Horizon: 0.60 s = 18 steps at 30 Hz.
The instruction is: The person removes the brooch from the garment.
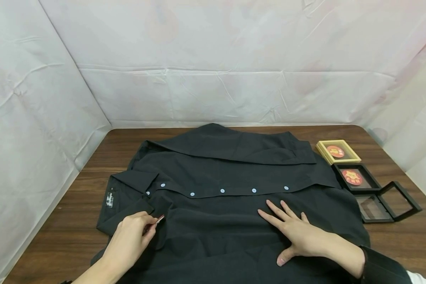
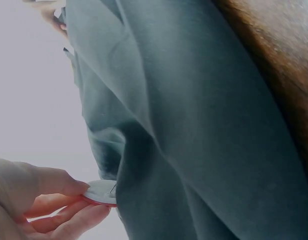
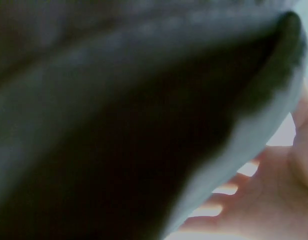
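Note:
A black shirt (image 1: 213, 225) lies spread over the table, with a row of pale buttons (image 1: 222, 191) along its placket and the collar (image 1: 108, 199) at the left. Near the collar my left hand (image 1: 133, 232) pinches a small round pin badge (image 2: 100, 192) between thumb and fingers. The badge's pale back, red rim and a thin pin show in the left wrist view, its edge against the cloth. My right hand (image 1: 298, 232) rests on the shirt with fingers spread. In the right wrist view a dark sleeve hides much of that hand.
At the right stand a yellow-framed case (image 1: 339, 152) and a black-framed case (image 1: 355, 177), each with a round red badge inside. Another black case (image 1: 394, 202) lies open before them. White sheeting (image 1: 234, 94) rises behind the brown table (image 1: 76, 221) and along its sides.

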### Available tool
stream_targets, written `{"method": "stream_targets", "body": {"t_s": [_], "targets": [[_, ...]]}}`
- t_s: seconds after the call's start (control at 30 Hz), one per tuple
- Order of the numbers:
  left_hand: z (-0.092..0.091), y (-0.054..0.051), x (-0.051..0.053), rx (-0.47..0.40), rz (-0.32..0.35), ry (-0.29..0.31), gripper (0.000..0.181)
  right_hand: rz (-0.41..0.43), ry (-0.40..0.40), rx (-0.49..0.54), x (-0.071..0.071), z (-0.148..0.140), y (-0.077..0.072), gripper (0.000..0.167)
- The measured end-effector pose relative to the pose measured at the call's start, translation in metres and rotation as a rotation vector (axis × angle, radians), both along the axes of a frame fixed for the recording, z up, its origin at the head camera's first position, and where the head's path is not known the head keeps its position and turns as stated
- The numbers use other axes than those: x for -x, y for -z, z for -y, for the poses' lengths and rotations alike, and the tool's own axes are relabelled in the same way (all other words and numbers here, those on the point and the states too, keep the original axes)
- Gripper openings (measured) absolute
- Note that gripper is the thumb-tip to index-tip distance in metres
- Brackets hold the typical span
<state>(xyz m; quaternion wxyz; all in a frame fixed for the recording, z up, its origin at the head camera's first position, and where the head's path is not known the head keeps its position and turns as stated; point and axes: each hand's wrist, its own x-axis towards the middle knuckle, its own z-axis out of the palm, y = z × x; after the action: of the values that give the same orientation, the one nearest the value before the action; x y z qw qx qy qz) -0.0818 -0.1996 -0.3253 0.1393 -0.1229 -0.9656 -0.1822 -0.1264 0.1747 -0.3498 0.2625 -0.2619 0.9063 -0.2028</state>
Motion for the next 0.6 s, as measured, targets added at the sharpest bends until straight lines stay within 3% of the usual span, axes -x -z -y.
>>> {"method": "stream_targets", "body": {"t_s": [0.27,0.5,0.6], "targets": [[-0.005,-0.006,0.0,-0.043,-0.015,-0.008,0.015,0.021,0.003,0.025,0.001,-0.004,-0.008,0.102],[-0.02,-0.013,0.003,-0.098,0.01,-0.01,0.013,-0.088,-0.059,0.137,0.002,-0.009,-0.018,0.094],[-0.024,-0.015,0.005,-0.107,0.004,-0.002,0.014,-0.115,-0.049,0.162,0.0,-0.007,-0.022,0.091]]}}
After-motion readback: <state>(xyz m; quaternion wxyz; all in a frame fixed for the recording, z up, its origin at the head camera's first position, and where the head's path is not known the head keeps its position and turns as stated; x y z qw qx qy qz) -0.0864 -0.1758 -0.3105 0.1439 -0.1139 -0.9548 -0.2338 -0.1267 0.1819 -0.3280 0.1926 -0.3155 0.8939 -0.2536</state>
